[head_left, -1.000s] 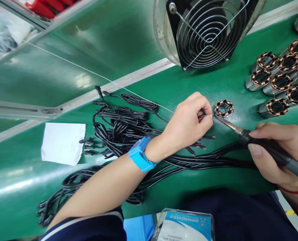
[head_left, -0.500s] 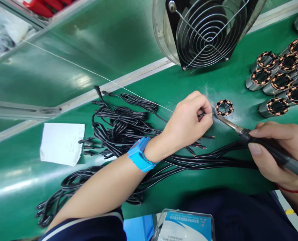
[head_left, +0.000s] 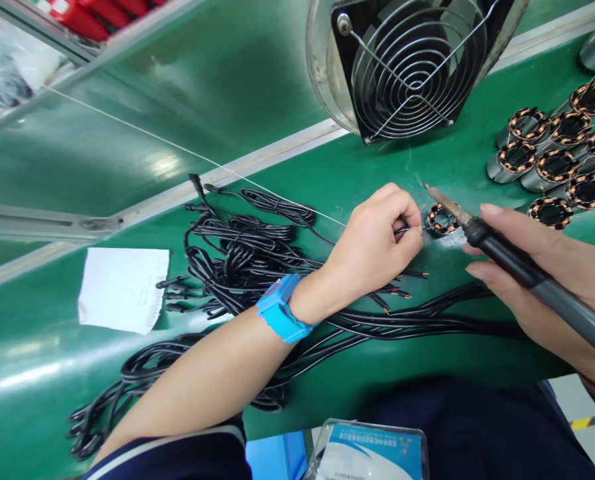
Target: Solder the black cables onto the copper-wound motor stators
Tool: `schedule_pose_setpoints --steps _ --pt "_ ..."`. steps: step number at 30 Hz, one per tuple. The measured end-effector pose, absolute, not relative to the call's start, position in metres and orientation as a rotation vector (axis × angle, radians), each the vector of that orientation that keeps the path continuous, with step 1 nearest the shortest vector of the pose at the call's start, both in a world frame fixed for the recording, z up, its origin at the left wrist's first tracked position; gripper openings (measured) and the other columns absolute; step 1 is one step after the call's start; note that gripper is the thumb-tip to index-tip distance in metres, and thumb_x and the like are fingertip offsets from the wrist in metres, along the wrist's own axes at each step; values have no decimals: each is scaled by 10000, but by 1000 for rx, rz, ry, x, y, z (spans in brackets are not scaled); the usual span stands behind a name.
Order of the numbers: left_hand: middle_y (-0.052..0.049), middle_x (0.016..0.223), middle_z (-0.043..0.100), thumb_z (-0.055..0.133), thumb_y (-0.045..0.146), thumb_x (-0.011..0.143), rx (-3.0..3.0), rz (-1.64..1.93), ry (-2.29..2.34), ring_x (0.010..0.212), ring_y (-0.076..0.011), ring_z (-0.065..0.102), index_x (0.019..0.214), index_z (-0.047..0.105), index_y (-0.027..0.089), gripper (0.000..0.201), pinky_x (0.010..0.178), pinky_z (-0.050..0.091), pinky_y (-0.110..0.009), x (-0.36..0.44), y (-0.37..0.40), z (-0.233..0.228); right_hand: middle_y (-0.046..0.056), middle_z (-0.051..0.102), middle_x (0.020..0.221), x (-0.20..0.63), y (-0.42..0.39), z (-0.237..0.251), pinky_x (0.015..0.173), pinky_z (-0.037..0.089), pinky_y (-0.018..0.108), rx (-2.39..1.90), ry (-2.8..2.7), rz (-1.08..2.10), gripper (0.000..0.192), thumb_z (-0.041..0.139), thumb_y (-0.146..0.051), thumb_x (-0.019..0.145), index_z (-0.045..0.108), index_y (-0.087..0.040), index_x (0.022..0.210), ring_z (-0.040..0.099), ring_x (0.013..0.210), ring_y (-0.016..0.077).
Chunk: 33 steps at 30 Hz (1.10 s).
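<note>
left hand (head_left: 377,243) pinching wire (head_left: 411,229) — right hand (head_left: 542,280) gripping soldering iron (head_left: 507,257)

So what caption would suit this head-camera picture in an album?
Left hand pinches a thin wire beside a copper-wound stator while the right hand holds a soldering iron just above it.

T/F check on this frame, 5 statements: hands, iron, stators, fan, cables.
1. The right hand holds a soldering iron. True.
2. The iron's tip rests on the stator near the left hand. False: the tip is lifted above and beside it, not touching as far as the view shows.
3. The left wrist wears a red strap. False: the wrist strap is blue.
4. A fan with a wire guard stands at the far side of the green bench. True.
5. The black cables are packed in a box. False: they lie loose on the bench under the left forearm.
</note>
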<state>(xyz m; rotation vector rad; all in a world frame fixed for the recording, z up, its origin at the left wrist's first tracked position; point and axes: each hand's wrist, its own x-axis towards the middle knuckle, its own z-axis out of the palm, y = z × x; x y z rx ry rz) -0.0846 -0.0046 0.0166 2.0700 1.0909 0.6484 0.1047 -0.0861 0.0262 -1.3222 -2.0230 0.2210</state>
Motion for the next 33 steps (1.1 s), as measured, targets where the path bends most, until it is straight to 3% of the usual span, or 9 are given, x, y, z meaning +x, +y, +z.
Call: schedule_pose_setpoints --steps 2,5,7,12,22,28,33 --pt "12 743 520 516 19 732 2063 641 1093 628 -70 437 682 505 158 148 571 396 -222 -85 -5 17 -35 705 1143 104 -82 35 721 584 264 -1369 -2040 297 569 572 -271 928 365 -334 1454 713 813 156" --pt "12 749 516 509 16 727 2050 642 1092 617 -68 430 689 509 159 148 564 388 -219 -84 -4 17 -35 723 1007 103 -73 43 605 549 289 -1459 -2035 390 364 494 -302 962 489 -320 1326 701 724 158" --pt "12 743 512 503 16 725 2053 647 1088 619 -71 430 690 511 159 147 566 385 -222 -84 -4 17 -18 705 999 100 -66 41 636 545 325 -1491 -2042 432 317 504 -290 944 510 -307 1260 699 779 188" --pt "17 730 500 502 21 719 2055 662 1081 620 -75 433 689 511 159 141 572 390 -226 -85 -4 17 14 654 1036 90 -54 18 833 539 428 -1437 -2004 439 466 556 -213 862 422 -304 1299 640 977 248" --pt "12 763 525 514 20 736 2064 640 1089 637 -78 450 705 522 159 143 597 418 -228 -87 -3 18 11 669 904 90 -48 -1 808 505 460 -1391 -1990 381 439 540 -145 847 446 -289 1251 619 899 257" --pt "-22 860 569 499 3 776 2223 636 986 753 -105 507 789 578 155 172 676 448 -244 -94 2 20 11 667 932 91 -50 -3 829 502 460 -1409 -1932 396 449 545 -141 840 445 -286 1254 626 867 247" --pt "-21 840 571 552 99 851 2266 676 947 801 -128 531 834 645 164 115 721 462 -274 -89 0 14 7 678 938 89 -50 -3 816 515 458 -1423 -1959 368 418 520 -133 860 441 -310 1231 627 918 261"
